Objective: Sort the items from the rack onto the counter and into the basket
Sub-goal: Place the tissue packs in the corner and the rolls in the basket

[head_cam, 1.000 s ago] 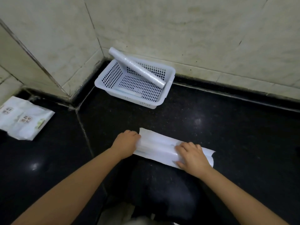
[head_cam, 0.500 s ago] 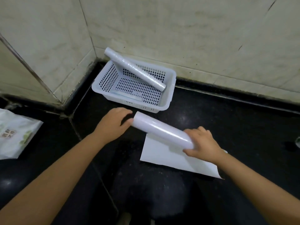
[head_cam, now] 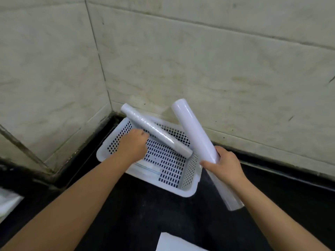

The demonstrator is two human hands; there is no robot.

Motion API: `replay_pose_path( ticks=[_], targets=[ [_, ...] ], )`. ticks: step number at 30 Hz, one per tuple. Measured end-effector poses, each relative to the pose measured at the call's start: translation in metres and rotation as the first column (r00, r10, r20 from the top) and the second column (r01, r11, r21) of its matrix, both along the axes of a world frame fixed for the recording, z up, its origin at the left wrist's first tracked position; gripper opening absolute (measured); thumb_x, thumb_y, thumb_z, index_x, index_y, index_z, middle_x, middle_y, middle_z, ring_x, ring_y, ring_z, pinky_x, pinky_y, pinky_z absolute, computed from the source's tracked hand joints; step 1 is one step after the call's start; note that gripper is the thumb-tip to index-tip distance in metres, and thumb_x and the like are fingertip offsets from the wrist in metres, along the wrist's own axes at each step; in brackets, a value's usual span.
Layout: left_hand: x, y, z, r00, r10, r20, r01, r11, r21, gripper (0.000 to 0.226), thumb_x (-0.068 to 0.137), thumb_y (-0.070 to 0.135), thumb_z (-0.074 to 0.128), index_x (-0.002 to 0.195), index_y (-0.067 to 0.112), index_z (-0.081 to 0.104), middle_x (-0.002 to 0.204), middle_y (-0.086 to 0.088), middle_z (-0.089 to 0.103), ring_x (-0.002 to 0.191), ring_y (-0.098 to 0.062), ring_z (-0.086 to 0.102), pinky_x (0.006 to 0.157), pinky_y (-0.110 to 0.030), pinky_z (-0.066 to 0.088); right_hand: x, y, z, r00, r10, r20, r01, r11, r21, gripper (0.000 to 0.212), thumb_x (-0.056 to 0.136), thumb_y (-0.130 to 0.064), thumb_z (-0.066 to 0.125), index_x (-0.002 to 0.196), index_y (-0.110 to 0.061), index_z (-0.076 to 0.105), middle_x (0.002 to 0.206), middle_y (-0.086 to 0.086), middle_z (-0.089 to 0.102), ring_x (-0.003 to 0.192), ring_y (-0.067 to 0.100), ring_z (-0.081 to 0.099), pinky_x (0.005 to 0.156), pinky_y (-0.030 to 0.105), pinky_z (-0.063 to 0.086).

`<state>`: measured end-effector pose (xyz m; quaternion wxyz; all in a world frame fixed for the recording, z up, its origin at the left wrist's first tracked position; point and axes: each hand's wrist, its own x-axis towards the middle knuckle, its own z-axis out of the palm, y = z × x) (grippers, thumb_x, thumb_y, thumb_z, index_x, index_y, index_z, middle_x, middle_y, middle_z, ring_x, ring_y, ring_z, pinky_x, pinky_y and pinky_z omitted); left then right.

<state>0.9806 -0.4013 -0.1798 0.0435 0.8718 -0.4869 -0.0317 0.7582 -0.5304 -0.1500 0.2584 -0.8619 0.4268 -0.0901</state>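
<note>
A white perforated plastic basket [head_cam: 186,190] stands on the black counter in the wall corner. A clear-wrapped roll [head_cam: 157,134] lies slanted across it, its upper end poking over the back rim. My left hand [head_cam: 133,146] is inside the basket with fingers curled against that roll; whether it grips the roll is not clear. My right hand [head_cam: 223,165] is closed around a white roll [head_cam: 195,136], held tilted above the basket's right side. A flat zip bag [head_cam: 150,168] lies on the basket floor.
A white sheet [head_cam: 174,243] lies on the black counter [head_cam: 141,214] at the bottom edge. A white packet [head_cam: 7,203] shows at the far left edge. Pale tiled walls [head_cam: 199,60] close in the back and left.
My right hand has lifted the white roll off the counter and swung it up beside the basket. My left hand let go of it and reached into the basket to the clear-wrapped roll.
</note>
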Motion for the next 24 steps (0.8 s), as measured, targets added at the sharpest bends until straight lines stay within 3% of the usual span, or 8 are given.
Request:
replay_pose_path(
  ticks=[3,7,11,13,15,18,21,24],
  targets=[
    [0.006,-0.029,-0.015,0.994,-0.037,0.106,0.034,0.999,0.037,0.038,0.089,0.007,0.045,0.126,0.008,0.048,0.126,-0.009,0.052,0.116,-0.023,0.048,0.09,-0.031,0.044,0.01,-0.011,-0.016,1.0,0.013,-0.025,-0.012,1.0,0.021,0.045,0.074,-0.031,0.069,0.111,-0.009,0.056,0.091,0.002,0.057,0.085,0.023,0.055,0.065,0.03,0.043],
    [0.013,-0.056,-0.029,0.984,-0.004,0.176,-0.008,0.998,0.067,0.054,0.088,0.008,0.051,0.139,0.007,0.033,0.148,-0.01,0.034,0.14,-0.025,0.026,0.108,-0.037,0.033,0.014,-0.018,-0.034,0.999,0.048,-0.009,-0.047,0.998,0.047,0.038,0.073,-0.025,0.071,0.106,-0.01,0.059,0.077,-0.008,0.051,0.062,-0.002,0.046,0.044,0.01,0.034],
    [0.028,-0.066,-0.034,0.976,0.086,0.201,-0.098,0.994,0.051,0.057,0.087,0.012,0.057,0.139,0.01,0.035,0.148,-0.008,0.035,0.141,-0.023,0.024,0.107,-0.039,0.033,0.016,-0.026,-0.036,0.996,0.089,-0.03,-0.088,0.995,0.048,0.036,0.073,-0.025,0.07,0.105,-0.013,0.058,0.077,-0.011,0.05,0.061,-0.006,0.044,0.044,0.008,0.029],
    [0.035,-0.065,-0.033,0.942,0.042,0.332,-0.039,0.999,-0.015,0.051,0.077,0.021,0.068,0.127,0.016,0.053,0.132,-0.004,0.055,0.125,-0.017,0.047,0.092,-0.031,0.045,0.018,-0.029,-0.033,0.992,0.116,-0.043,-0.115,0.993,0.033,0.036,0.072,-0.025,0.071,0.104,-0.011,0.059,0.075,-0.01,0.051,0.062,-0.003,0.045,0.048,0.011,0.031],
    [0.039,-0.06,-0.027,0.917,-0.04,0.398,0.022,0.999,0.05,0.05,0.054,0.032,0.081,0.103,0.026,0.069,0.101,0.008,0.07,0.094,-0.008,0.064,0.069,-0.022,0.05,0.02,-0.031,-0.029,0.988,0.141,-0.064,-0.14,0.99,0.015,0.036,0.071,-0.025,0.072,0.101,-0.009,0.06,0.071,-0.011,0.05,0.061,-0.003,0.045,0.048,0.013,0.032],
    [0.045,-0.049,-0.02,0.872,-0.072,0.484,0.045,0.997,0.067,0.052,0.018,0.039,0.085,0.069,0.034,0.074,0.065,0.018,0.069,0.061,0.0,0.064,0.049,-0.015,0.046,0.031,-0.032,-0.018,0.981,0.181,-0.074,-0.182,0.983,-0.017,0.039,0.07,-0.026,0.072,0.102,-0.009,0.06,0.075,-0.007,0.051,0.059,-0.003,0.043,0.046,0.013,0.028],
    [0.049,-0.033,-0.025,0.835,-0.144,0.532,0.106,0.989,0.1,0.059,0.018,0.035,0.087,0.075,0.026,0.077,0.072,0.012,0.073,0.058,-0.008,0.066,0.046,-0.017,0.046,0.054,-0.03,-0.006,0.971,0.224,-0.081,-0.227,0.974,-0.028,0.048,0.07,-0.029,0.072,0.111,-0.009,0.057,0.087,-0.001,0.055,0.068,0.012,0.049,0.049,0.02,0.033],
    [0.049,-0.014,-0.024,0.824,-0.139,0.549,0.111,0.99,0.084,0.054,0.026,0.024,0.086,0.078,0.019,0.077,0.077,0.006,0.075,0.055,-0.015,0.064,0.044,-0.019,0.044,0.089,-0.03,0.0,0.969,0.241,-0.06,-0.244,0.968,-0.053,0.05,0.07,-0.029,0.073,0.113,-0.01,0.056,0.103,0.01,0.064,0.081,0.022,0.053,0.064,0.025,0.036]
  ],
)
